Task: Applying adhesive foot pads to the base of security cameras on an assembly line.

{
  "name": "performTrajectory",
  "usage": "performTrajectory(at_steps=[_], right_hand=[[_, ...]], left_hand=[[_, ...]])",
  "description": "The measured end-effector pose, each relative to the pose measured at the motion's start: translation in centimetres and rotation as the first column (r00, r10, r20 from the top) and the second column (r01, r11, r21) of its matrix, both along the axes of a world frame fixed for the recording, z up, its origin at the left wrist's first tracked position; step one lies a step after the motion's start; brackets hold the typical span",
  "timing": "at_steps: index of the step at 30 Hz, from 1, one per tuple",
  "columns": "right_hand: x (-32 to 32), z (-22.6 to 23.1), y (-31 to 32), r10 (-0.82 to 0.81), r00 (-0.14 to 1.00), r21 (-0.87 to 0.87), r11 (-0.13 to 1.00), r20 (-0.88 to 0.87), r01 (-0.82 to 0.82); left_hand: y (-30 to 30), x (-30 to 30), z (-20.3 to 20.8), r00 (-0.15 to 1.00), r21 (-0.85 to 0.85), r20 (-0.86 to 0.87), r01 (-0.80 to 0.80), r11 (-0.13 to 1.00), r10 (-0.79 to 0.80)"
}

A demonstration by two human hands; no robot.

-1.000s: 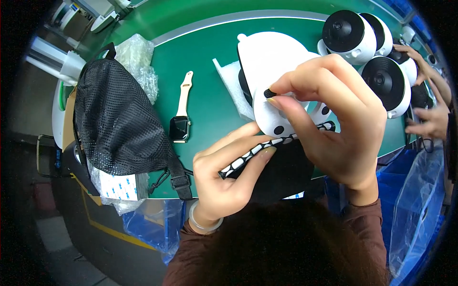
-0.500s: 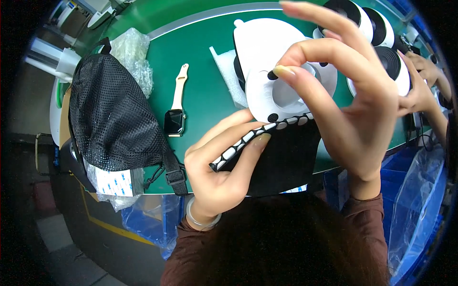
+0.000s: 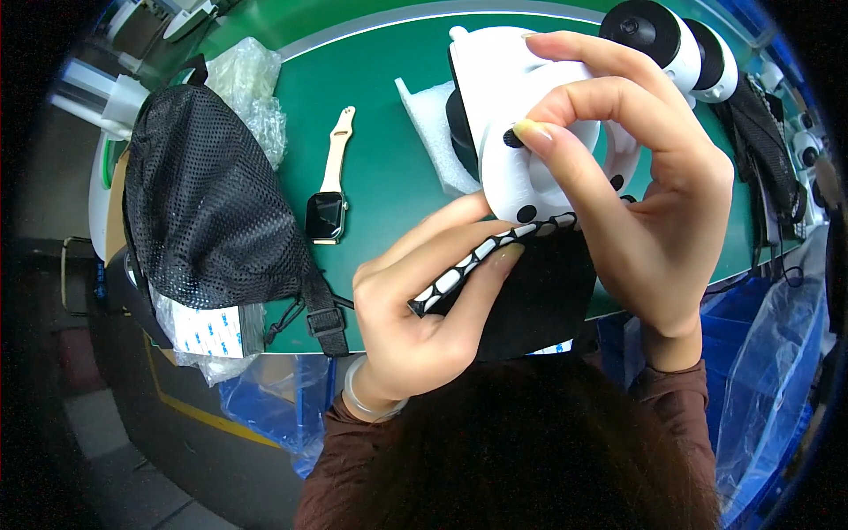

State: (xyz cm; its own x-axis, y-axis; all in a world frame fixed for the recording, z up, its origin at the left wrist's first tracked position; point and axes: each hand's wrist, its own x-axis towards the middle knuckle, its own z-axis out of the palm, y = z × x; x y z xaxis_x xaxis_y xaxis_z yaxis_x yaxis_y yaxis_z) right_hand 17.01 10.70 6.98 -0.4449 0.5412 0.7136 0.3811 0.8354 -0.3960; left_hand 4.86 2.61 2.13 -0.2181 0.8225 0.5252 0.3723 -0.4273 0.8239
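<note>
My left hand (image 3: 411,314) is closed on a black sheet (image 3: 539,296), its thumb in front and its fingers behind. The sheet's upper edge bends over in a strip of white and black round pads (image 3: 473,263). Above it stands a white rounded device (image 3: 499,66) with a ring-shaped front. My right hand (image 3: 654,185) pinches a small black round pad (image 3: 513,136) between thumb and index finger, against the ring's upper left. Other black pads sit on the ring's lower left (image 3: 526,214) and right (image 3: 617,182). My right hand hides part of the device.
A watch (image 3: 327,216) with a pale strap lies left of the device, near white foam (image 3: 433,132). Further left are a black mesh bag (image 3: 208,203), clear plastic wrap (image 3: 252,88) and a stack of printed sheets (image 3: 212,331). White round devices (image 3: 649,40) and black straps (image 3: 764,150) lie at right.
The white device and both my hands have shifted slightly right. The black pad in my right hand now meets the ring. Another person's hands at right have left, and one white round device there is gone.
</note>
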Motion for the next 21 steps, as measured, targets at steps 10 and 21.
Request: performTrajectory(at_steps=[10,21], right_hand=[[0.6,-0.5,1.7,0.155,0.976,-0.02,0.987,-0.153,-0.159],[0.5,2.4,4.0,0.396,0.905,-0.426,0.854,0.156,-0.3]], left_hand=[[-0.1,0.2,0.0,0.995,-0.017,0.096,0.008,1.0,-0.006],[0.2,-0.4,-0.1,0.997,-0.022,0.056,0.047,0.999,-0.046]])
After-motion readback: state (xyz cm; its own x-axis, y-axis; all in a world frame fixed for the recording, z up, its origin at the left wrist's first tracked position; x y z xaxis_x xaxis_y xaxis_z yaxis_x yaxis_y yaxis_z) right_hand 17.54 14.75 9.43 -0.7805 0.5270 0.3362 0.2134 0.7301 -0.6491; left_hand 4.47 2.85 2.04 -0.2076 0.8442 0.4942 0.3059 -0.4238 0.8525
